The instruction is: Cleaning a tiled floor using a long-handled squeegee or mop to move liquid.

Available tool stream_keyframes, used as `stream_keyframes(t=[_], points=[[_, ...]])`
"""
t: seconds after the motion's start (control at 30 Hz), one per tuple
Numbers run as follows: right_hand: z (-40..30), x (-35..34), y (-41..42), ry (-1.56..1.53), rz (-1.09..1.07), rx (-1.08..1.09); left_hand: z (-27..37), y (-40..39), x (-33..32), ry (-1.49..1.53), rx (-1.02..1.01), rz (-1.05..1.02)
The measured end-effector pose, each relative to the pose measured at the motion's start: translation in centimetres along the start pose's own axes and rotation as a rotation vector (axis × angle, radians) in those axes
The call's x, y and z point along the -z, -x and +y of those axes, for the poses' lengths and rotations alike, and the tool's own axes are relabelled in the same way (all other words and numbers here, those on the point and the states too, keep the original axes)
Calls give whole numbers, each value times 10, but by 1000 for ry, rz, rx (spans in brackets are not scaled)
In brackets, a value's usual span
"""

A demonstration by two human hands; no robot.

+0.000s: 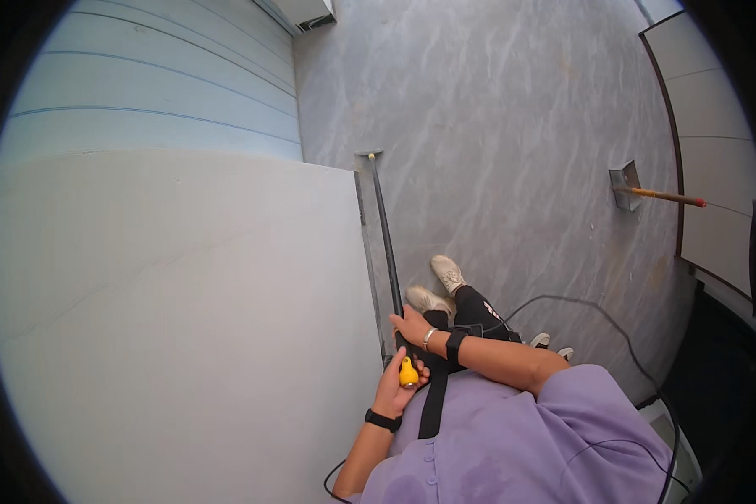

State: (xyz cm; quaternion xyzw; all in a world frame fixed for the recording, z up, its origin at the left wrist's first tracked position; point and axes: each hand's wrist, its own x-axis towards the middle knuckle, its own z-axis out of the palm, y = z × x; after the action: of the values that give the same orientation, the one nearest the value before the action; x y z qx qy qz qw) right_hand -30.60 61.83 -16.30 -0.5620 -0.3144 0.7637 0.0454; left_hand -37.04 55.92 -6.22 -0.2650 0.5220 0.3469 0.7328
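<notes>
A long black pole [385,233] slants from my waist toward the floor, its narrow grey head [370,153] resting near the corner of a white panel [183,283]. Whether this is a broom or a mop cannot be told. My left hand [395,383] grips the top end, around the yellow end cap [408,373]. Just below it on the pole, farther from my body, my right hand [412,326] is closed around the shaft. Both wrists wear black bands, and a bracelet shows on the right one.
On the right, a metal dustpan [624,186] with an orange, red-tipped handle stands near the light panels [709,107]. Blue-lined panelling [176,82] covers the upper left. A black cable [595,305] loops beside my right arm. Shoes [540,341] show behind my legs on the grey floor [498,126].
</notes>
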Motion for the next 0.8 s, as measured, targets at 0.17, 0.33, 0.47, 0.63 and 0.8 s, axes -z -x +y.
stream_keyframes(t=[0.17,0.33,0.47,0.63,0.8], points=[[-42,-10,-10,36,63,-14,38,7,-10,146,49,22],[-81,7,-64,10,113,30,89,-28,-35,129,59,-248],[-115,21,-116,-71,194,102,131,-65,-62,113,30,-217],[-120,28,-126,-21,114,18,144,-56,-76,129,39,-245],[-167,30,-92,-38,34,-61,155,4,-113,172,143,-137]])
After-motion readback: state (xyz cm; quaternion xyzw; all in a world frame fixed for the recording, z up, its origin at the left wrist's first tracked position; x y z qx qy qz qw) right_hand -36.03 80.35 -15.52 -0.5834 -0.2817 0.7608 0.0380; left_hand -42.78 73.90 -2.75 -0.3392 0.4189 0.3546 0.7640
